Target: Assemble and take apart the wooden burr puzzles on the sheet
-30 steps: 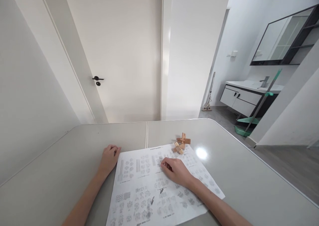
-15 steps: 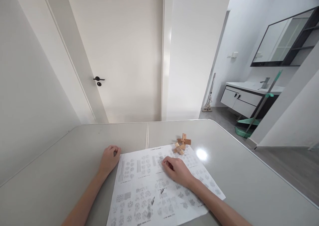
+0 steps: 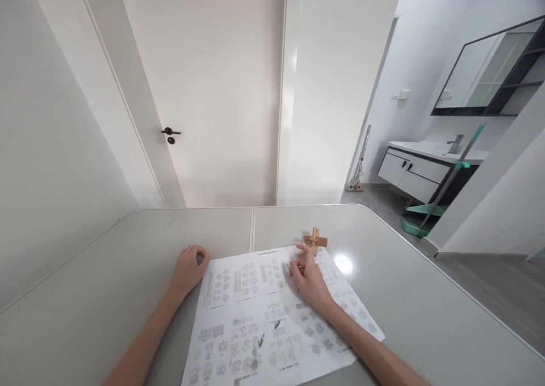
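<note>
A small wooden interlocking puzzle [image 3: 315, 240] stands on the far right corner of a printed sheet of diagrams [image 3: 264, 323] that lies on the grey table [image 3: 106, 272]. My right hand [image 3: 310, 281] lies on the sheet with its fingers stretched forward and slightly apart. Its fingertips reach the near side of the puzzle and hide the lower pieces. My left hand [image 3: 189, 267] rests on the table at the sheet's left edge, its fingers loosely curled with nothing in them.
A white door with a black handle [image 3: 170, 131] stands behind the table. On the right, an opening shows a washbasin cabinet [image 3: 415, 170], a mirror [image 3: 481, 74], and a green broom and dustpan [image 3: 419, 215] on the floor. The table's rounded right edge [image 3: 426, 255] runs diagonally.
My right hand has slid forward along the sheet from its middle to the wooden puzzle and uncurled its fingers. The left hand has stayed in place. The view has tilted slightly.
</note>
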A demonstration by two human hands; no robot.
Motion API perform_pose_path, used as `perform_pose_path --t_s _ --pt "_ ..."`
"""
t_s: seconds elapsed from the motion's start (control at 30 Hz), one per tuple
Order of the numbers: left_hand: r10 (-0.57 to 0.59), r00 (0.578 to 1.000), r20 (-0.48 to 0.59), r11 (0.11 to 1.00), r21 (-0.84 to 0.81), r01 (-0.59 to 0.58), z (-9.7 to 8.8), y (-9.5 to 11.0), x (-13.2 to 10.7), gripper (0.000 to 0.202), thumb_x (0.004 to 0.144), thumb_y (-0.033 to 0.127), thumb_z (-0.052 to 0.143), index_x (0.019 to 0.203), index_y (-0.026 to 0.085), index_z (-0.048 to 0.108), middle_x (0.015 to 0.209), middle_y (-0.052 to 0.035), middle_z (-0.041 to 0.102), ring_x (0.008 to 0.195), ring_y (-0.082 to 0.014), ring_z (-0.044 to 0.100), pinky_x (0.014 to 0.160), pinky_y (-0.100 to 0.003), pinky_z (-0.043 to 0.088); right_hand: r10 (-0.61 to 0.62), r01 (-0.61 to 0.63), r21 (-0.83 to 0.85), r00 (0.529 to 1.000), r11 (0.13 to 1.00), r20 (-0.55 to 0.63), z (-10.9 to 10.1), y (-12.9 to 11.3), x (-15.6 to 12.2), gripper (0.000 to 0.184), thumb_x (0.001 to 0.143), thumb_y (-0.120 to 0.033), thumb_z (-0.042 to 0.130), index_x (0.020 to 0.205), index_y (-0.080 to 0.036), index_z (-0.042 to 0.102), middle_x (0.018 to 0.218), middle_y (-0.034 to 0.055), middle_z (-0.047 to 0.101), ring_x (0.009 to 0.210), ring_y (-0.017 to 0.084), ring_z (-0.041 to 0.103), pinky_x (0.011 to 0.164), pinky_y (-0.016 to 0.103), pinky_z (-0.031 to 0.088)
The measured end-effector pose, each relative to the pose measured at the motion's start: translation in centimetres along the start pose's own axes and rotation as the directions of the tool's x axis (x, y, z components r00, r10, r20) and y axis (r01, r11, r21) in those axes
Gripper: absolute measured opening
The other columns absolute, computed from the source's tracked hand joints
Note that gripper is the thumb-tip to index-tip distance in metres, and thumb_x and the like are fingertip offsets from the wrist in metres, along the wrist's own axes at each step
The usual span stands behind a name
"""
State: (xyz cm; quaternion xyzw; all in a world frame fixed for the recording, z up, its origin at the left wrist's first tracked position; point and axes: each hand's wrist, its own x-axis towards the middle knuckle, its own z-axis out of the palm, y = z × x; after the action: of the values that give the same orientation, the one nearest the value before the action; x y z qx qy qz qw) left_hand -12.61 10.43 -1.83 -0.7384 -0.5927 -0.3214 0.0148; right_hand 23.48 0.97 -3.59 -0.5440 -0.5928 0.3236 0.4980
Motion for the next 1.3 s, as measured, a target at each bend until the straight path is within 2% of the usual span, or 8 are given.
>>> perform_pose_path --t_s 0.13,0.33,0.57,0.77,0.9,1.1,1.3 --pt "-0.002 1.000 0.008 1.000 0.003 0.002 0.0 0.1 0.0 0.017 0.084 0.035 0.049 0.073 0.023 0.056 0.085 -0.0087 0.070 0.087 -0.0271 0.063 0.092 -0.045 0.051 0.069 -0.069 0.124 0.998 0.990 0.000 -0.1 -0.1 0.0 0.054 0.094 -0.046 0.049 0.138 -0.020 0.030 0.074 -0.0033 0.063 0.048 0.017 0.054 0.051 0.029 0.046" --pt "-0.002 1.000 0.011 1.000 0.013 0.002 0.0 0.2 -0.1 0.017 0.084 0.034 0.049 0.073 0.023 0.057 0.086 -0.0085 0.070 0.088 -0.0270 0.063 0.091 -0.045 0.051 0.146 -0.142 0.262 0.989 0.954 0.004 -0.2 0.4 0.6 0.052 0.090 -0.044 0.054 0.131 -0.023 0.030 0.078 -0.0041 0.064 0.047 0.014 0.054 0.047 0.026 0.045" --pt "0.007 1.000 0.014 1.000 0.011 -0.008 0.1 0.1 -0.2 0.017 0.085 0.034 0.049 0.073 0.023 0.057 0.086 -0.0084 0.070 0.088 -0.0269 0.063 0.092 -0.045 0.050 0.143 -0.129 0.333 0.990 0.934 -0.018 -0.2 1.7 1.1 0.053 0.086 -0.040 0.060 0.129 -0.025 0.033 0.085 -0.0008 0.064 0.065 0.018 0.064 0.046 0.023 0.047" --pt "-0.002 1.000 0.013 1.000 0.008 0.002 0.1 0.1 -0.2 0.018 0.085 0.036 0.048 0.074 0.023 0.057 0.088 -0.0092 0.069 0.090 -0.0282 0.063 0.092 -0.046 0.050 0.129 -0.129 0.297 0.991 0.946 0.018 -0.4 1.6 1.0 0.051 0.087 -0.045 0.059 0.128 -0.025 0.038 0.086 0.0004 0.064 0.067 0.018 0.064 0.047 0.024 0.046" --pt "0.005 1.000 0.017 1.000 0.003 -0.005 0.1 0.2 -0.2 0.017 0.085 0.034 0.049 0.073 0.024 0.056 0.087 -0.0083 0.069 0.090 -0.0271 0.063 0.093 -0.045 0.050 0.102 -0.107 0.224 0.994 0.969 0.034 -0.5 1.2 0.8 0.042 0.090 -0.044 0.054 0.125 -0.024 0.043 0.087 0.0010 0.065 0.069 0.019 0.065 0.050 0.025 0.046" --pt "0.007 1.000 0.010 1.000 -0.012 -0.007 0.1 0.3 -0.2 0.018 0.085 0.035 0.050 0.073 0.023 0.056 0.086 -0.0082 0.069 0.089 -0.0273 0.062 0.091 -0.046 0.050 0.046 -0.048 0.073 0.998 0.996 0.032 -0.5 1.2 0.6 0.028 0.093 -0.039 0.050 0.117 -0.024 0.049 0.084 0.0005 0.068 0.068 0.020 0.066 0.063 0.032 0.051" --pt "0.052 0.999 -0.012 0.997 -0.062 -0.052 -0.5 2.0 -0.4 0.018 0.088 0.036 0.049 0.077 0.023 0.056 0.088 -0.0083 0.067 0.093 -0.0291 0.061 0.093 -0.047 0.049 -0.003 0.001 0.049 1.000 0.999 0.024 -0.4 0.1 0.2 0.023 0.094 -0.043 0.051 0.109 -0.024 0.051 0.081 0.0013 0.065 0.070 0.021 0.063 0.066 0.034 0.050"
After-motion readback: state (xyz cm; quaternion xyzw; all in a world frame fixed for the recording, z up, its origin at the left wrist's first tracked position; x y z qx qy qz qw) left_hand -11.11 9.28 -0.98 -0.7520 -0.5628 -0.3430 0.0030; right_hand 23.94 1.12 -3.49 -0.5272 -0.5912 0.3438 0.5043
